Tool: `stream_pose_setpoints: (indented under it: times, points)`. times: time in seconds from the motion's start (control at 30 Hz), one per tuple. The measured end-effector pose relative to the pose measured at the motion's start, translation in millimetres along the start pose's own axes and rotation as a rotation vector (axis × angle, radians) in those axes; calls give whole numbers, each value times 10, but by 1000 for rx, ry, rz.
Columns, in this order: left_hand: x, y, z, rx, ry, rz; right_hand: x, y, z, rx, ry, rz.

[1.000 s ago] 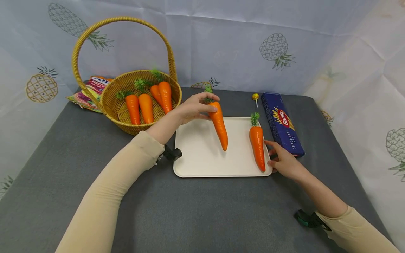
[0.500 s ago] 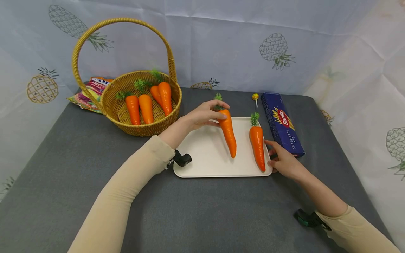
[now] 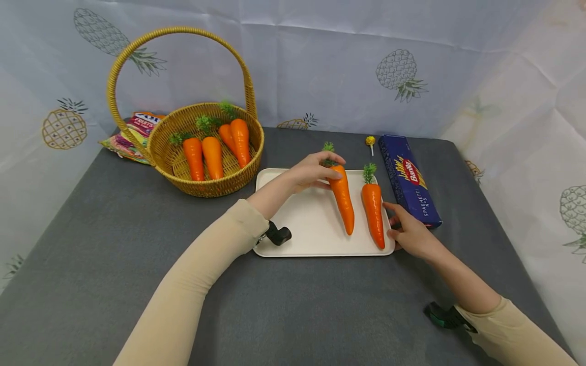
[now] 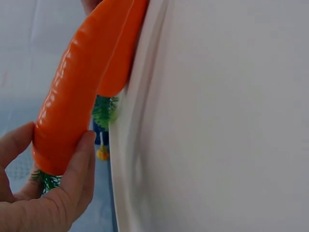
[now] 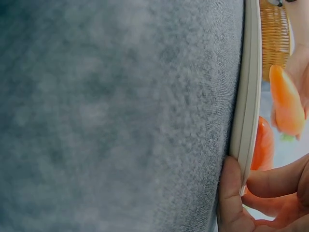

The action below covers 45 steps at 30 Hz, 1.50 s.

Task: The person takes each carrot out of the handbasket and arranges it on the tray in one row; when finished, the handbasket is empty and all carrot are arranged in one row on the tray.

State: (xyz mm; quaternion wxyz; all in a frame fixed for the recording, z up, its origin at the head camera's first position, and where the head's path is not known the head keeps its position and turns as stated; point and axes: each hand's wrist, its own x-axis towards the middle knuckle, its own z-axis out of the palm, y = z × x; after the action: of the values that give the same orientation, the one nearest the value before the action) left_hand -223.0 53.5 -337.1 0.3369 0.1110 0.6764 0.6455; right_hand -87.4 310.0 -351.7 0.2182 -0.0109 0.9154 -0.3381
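Observation:
My left hand (image 3: 316, 172) pinches an orange carrot (image 3: 343, 201) near its leafy top, the tip slanting down over the cream tray (image 3: 302, 229). In the left wrist view, thumb and fingers grip the thick end of that carrot (image 4: 72, 92). A second carrot (image 3: 373, 213) lies along the tray's right side, its green top over the far rim. At the tray's right edge, my right hand (image 3: 409, 234) holds the rim. The right wrist view shows the right hand's fingers (image 5: 231, 193) on both sides of the tray rim (image 5: 248, 106).
Back left stands a wicker basket (image 3: 201, 190) with a tall handle and several carrots (image 3: 212, 157) inside. Behind it lies a candy bag (image 3: 137, 132). A blue spaghetti box (image 3: 409, 180) and a yellow lollipop (image 3: 370, 142) lie beyond the tray on the right.
My left hand has carried its carrot rightward and slightly nearer across the tray, close beside the lying carrot. The right hand has stayed at the tray's edge.

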Motion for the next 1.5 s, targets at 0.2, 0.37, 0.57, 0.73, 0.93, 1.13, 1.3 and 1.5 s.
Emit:
stream_pose_setpoints:
  times: [0.2,0.37,0.57,0.73,0.93,1.13,1.3,1.5]
  points:
    - [31,-6,100,17,-16,4,0,-21,-1,-5,1,2]
    - [49,-18,183,40,-30,0,4,-31,0,-8,-3,-2]
    - [78,-63,272,83,-45,-7,26,-12,16,-12,5,-11]
    - [94,-114,339,139,-44,5,25,3,30,-16,23,-33]
    - [116,-185,395,156,-18,-7,8,-8,22,-21,18,-41]
    - [116,-200,436,198,8,4,-6,-15,-4,21,-18,-40]
    - [114,-203,471,260,13,28,-10,-9,-12,38,-34,-41]
    - [108,-215,493,319,25,52,-8,0,-15,23,-37,-41]
